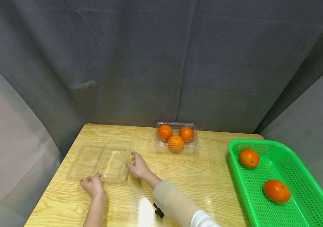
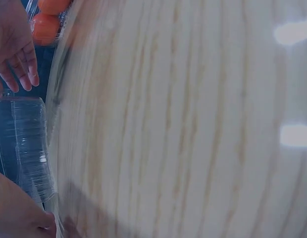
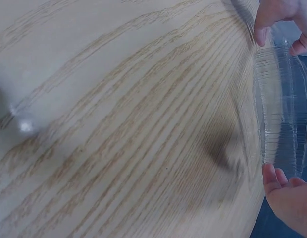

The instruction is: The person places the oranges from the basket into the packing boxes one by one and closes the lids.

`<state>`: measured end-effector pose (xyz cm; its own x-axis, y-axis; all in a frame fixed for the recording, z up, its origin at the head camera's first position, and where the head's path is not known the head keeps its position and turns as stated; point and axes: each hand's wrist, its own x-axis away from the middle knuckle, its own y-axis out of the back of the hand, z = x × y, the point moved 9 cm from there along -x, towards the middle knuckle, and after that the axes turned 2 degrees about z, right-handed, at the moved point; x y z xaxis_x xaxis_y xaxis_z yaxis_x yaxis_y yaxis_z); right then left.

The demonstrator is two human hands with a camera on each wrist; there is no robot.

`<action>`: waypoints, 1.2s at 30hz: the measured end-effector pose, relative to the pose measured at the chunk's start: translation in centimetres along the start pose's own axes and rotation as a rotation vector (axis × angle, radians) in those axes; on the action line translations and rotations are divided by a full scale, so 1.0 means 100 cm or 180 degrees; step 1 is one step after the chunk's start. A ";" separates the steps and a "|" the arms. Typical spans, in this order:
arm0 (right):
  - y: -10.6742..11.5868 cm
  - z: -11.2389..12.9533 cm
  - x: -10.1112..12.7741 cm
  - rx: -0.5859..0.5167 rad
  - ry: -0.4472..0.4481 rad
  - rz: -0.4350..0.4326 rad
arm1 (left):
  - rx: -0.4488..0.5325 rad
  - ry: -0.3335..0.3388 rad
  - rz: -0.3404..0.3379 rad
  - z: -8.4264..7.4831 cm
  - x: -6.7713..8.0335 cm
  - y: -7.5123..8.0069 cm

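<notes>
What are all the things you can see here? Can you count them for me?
Open clear plastic box: 1, see-through, empty, left part of the table, between the two hands.
Shut clear plastic box: 1, see-through, at the back of the table.
Oranges in the shut box: 3, orange.
Basket: 1, green, on the right.
Oranges in the basket: 2, orange, lying apart.
Table: 1, light wood.
Curtain: grey, behind the table.
Left hand: 1, at the open box's near edge.
Right hand: 1, at its right edge.
</notes>
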<state>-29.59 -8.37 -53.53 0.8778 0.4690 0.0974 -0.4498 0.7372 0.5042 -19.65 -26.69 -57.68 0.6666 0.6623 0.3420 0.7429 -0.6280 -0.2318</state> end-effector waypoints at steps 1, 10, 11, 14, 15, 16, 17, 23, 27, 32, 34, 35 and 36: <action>0.000 -0.001 0.000 -0.0025 -0.0015 0.0004 | -0.0014 0.0006 0.0002 0.000 0.000 0.000; -0.001 -0.009 0.002 -0.0197 -0.0210 0.0011 | -0.0054 -0.0041 -0.0080 -0.002 0.000 -0.001; -0.001 -0.011 0.002 -0.0204 -0.0236 0.0003 | -0.0064 -0.0049 -0.0080 -0.002 0.000 -0.001; -0.001 -0.016 0.002 -0.0211 -0.0316 -0.0012 | -0.0055 -0.0071 -0.0066 -0.002 -0.001 -0.002; -0.001 -0.018 0.002 -0.0214 -0.0332 -0.0026 | -0.0050 -0.0067 -0.0047 -0.002 0.000 -0.002; 0.000 -0.019 0.001 -0.0205 -0.0343 -0.0043 | -0.0048 -0.0059 -0.0024 -0.002 0.000 -0.002; 0.000 -0.020 0.001 -0.0201 -0.0342 -0.0061 | -0.0044 -0.0059 -0.0008 -0.002 0.000 -0.003; 0.004 -0.023 0.002 -0.0247 -0.0378 -0.0124 | -0.0038 -0.0076 0.0021 -0.004 0.002 -0.003; 0.006 -0.025 0.001 -0.0298 -0.0394 -0.0168 | -0.0027 -0.0093 0.0005 -0.005 0.002 -0.002; 0.009 -0.026 0.001 -0.0423 -0.0437 -0.0203 | -0.0050 -0.0079 0.0117 -0.004 0.001 -0.004; 0.010 -0.026 0.002 -0.0478 -0.0452 -0.0223 | -0.0081 -0.0090 0.0143 -0.004 0.001 -0.005; 0.011 -0.026 0.001 -0.0498 -0.0459 -0.0241 | -0.0085 -0.0101 0.0148 -0.004 0.000 -0.005; 0.012 -0.026 0.001 -0.0511 -0.0461 -0.0264 | -0.0096 -0.0117 0.0134 -0.004 0.000 -0.005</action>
<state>-30.43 -6.14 -55.15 0.9221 0.3374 0.1893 -0.3854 0.8436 0.3739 -20.00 -26.52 -57.22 0.6994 0.6493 0.2987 0.7123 -0.6673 -0.2176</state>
